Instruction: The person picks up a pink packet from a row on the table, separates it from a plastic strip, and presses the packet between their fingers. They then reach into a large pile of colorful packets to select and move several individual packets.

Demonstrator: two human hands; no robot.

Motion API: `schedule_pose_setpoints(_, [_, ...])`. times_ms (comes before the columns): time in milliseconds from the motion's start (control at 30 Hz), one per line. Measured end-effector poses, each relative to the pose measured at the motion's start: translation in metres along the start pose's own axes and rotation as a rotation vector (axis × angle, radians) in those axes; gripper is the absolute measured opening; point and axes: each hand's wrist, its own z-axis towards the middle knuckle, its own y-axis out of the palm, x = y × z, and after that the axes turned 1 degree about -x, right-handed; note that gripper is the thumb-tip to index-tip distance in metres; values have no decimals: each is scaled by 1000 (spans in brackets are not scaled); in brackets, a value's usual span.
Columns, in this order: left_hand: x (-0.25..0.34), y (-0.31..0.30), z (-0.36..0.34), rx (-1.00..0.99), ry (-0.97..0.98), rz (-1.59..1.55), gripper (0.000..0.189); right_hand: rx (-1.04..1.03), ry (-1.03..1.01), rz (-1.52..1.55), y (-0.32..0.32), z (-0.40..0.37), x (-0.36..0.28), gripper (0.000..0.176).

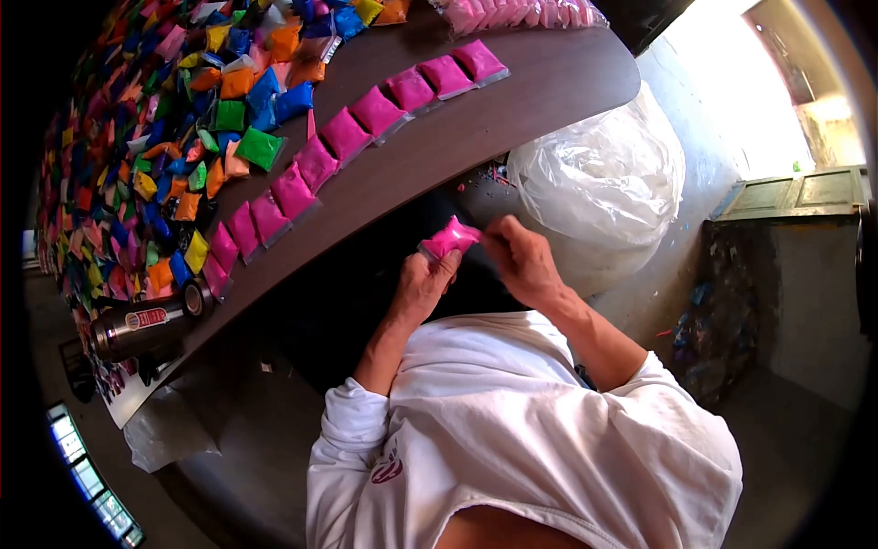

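A small, puffy bright-pink plastic packet (454, 237) is held over my lap, beside the table edge. My left hand (426, 285) is closed around its lower left end, with thumb and fingers pinching the clear film. At the packet's right corner, the fingers of my right hand (525, 260) are curled together. Whether they grip that corner or some small thing is hidden. Similar pink packets (347, 135) lie in a slanting row along the near side of the brown table (521, 105).
A big heap of many-coloured packets (174, 137) covers the table's left part. More pink packets (521, 13) are at the far edge. A metal flask (137, 328) lies near the left end. A large white plastic bag (604, 183) stands on the floor to the right.
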Motion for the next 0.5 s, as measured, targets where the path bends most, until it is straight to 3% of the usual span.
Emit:
schedule_pose_setpoints(200, [3, 2, 2, 30, 36, 139, 49, 42, -135, -202, 24, -2, 4, 10])
schedule_pose_setpoints(333, [7, 3, -2, 15, 33, 210, 49, 173, 36, -256, 27, -1, 45, 11])
schedule_pose_setpoints(500, [6, 9, 0, 69, 117, 231, 40, 222, 71, 37, 10, -4, 8, 8])
